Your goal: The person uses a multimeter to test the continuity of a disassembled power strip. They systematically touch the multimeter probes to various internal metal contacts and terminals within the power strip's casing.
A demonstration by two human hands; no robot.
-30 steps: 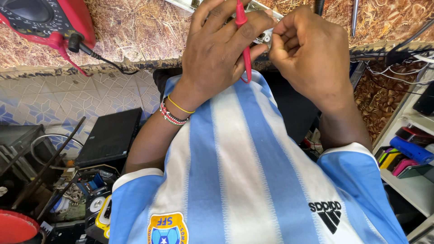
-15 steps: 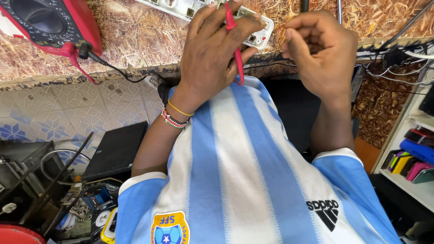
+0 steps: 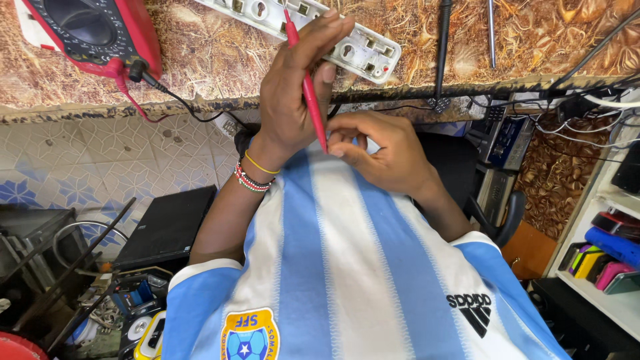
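Observation:
My left hand (image 3: 293, 100), with bead bracelets on the wrist, grips a thin red test probe (image 3: 308, 93) that points up at a white power strip (image 3: 333, 33) on the patterned bench. Just below it, my right hand (image 3: 380, 153) is curled in front of my striped shirt, its fingertips pinching the probe's lower end. A red multimeter (image 3: 87, 30) sits at the bench's upper left, with its leads running off it. A black probe (image 3: 443, 47) lies on the bench to the right of the strip.
The bench edge (image 3: 200, 107) runs across the top, with tiled wall below it. A black laptop (image 3: 167, 227) and a heap of tools and cables (image 3: 100, 307) lie at lower left. Shelves with coloured items (image 3: 610, 260) and hanging wires (image 3: 587, 100) stand at right.
My right hand has come down from beside the power strip to the lower end of the red probe. My left hand has kept hold of the probe and now sits lower in view.

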